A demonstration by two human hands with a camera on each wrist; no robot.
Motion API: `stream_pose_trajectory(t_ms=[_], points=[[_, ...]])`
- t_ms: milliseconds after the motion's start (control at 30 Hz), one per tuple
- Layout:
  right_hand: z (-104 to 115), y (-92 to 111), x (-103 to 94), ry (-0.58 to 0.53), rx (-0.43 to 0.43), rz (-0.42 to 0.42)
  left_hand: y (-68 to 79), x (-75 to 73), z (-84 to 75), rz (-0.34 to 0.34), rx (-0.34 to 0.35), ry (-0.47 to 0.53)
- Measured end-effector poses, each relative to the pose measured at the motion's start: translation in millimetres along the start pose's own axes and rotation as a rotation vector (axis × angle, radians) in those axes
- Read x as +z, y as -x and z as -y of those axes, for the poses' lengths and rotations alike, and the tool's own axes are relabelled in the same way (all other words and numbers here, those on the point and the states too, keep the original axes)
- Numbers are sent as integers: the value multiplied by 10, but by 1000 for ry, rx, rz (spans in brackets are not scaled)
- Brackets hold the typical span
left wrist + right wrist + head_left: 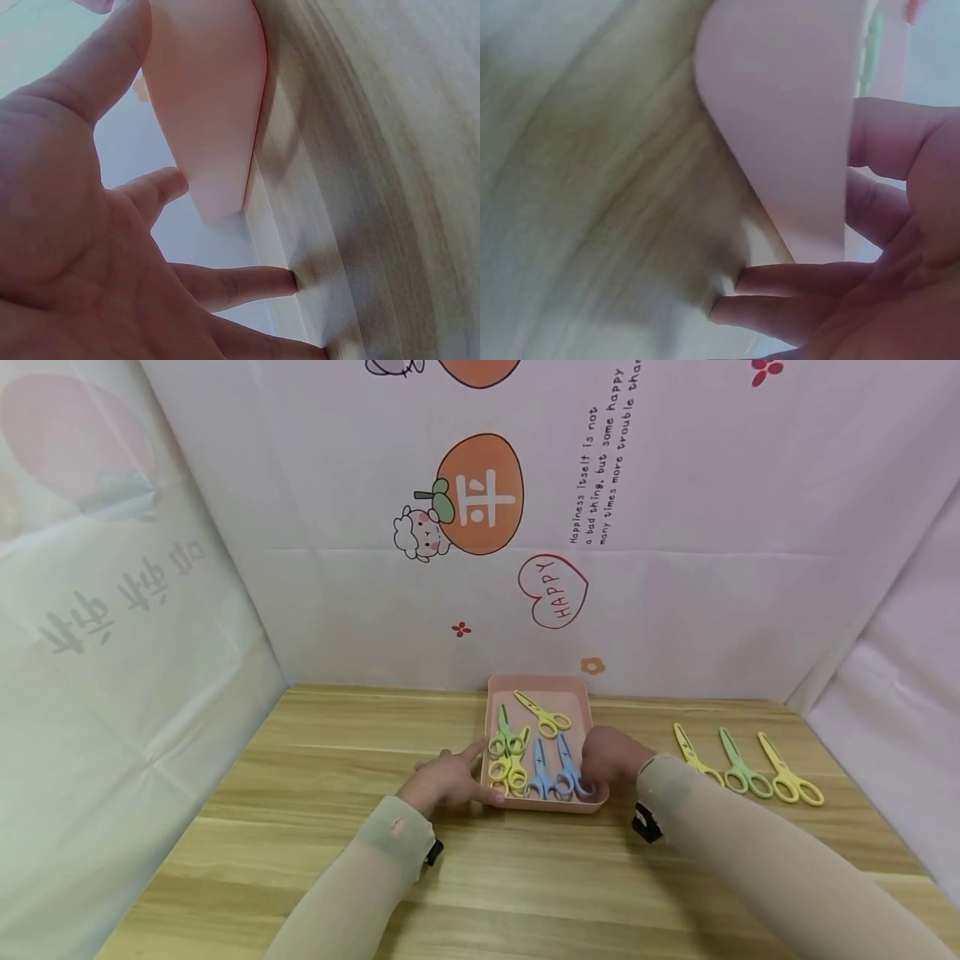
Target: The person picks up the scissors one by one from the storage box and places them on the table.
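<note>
A pink tray [577,685] lies on the wooden table with several scissors in it. Yellow scissors [542,714] lie at the top, green scissors [506,732] and more yellow scissors [513,768] on the left, and blue scissors [540,772] near the front. My left hand [448,777] has its fingers spread and touches the tray's front left corner. At the right wall, my right hand [613,756] reaches over the rim, thumb and index finger inside, beside the handle of another pair of blue scissors [567,768]. The tray wall hides those fingertips in the right wrist view.
To the right of the tray, yellow scissors [692,752], green scissors [741,768] and another yellow pair [786,772] lie in a row on the table [337,827]. A printed white cloth [360,593] hangs behind the table and along both sides.
</note>
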State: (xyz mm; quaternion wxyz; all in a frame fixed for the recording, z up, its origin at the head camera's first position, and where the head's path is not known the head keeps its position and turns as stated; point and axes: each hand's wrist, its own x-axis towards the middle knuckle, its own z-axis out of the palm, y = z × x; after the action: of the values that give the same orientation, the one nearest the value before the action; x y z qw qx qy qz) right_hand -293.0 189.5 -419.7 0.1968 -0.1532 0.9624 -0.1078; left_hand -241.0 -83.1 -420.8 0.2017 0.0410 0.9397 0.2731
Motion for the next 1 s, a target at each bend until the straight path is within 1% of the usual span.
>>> stream_pose_trajectory(t_ms=[100, 200, 267, 333, 433, 567, 733, 800, 1000], points=[[-19, 22, -52, -117, 3, 8, -4, 0, 3, -1, -1, -2], [-53, 40, -110, -207, -18, -4, -3, -2, 2, -1, 1, -5], [-84, 47, -150, -255, -44, -7, -2, -4, 0, -3, 4, -13], [-119, 47, -191, -287, -45, -2, -3, -5, 1, -3, 7, -18], [-175, 45, -254, -345, -39, 50, -13, -4, 5, -3, 10, -22], [-243, 51, -327, -427, 5, 128, -27, -2, 9, -5, 19, -15], [-351, 63, -390, -560, 51, 173, -47, 3, 20, -6, 26, -10], [-422, 66, -397, -614, 52, 160, -49, 5, 26, -4, 22, -11], [-607, 109, -448, -763, -7, 83, -47, 4, 40, 1, 17, -21]])
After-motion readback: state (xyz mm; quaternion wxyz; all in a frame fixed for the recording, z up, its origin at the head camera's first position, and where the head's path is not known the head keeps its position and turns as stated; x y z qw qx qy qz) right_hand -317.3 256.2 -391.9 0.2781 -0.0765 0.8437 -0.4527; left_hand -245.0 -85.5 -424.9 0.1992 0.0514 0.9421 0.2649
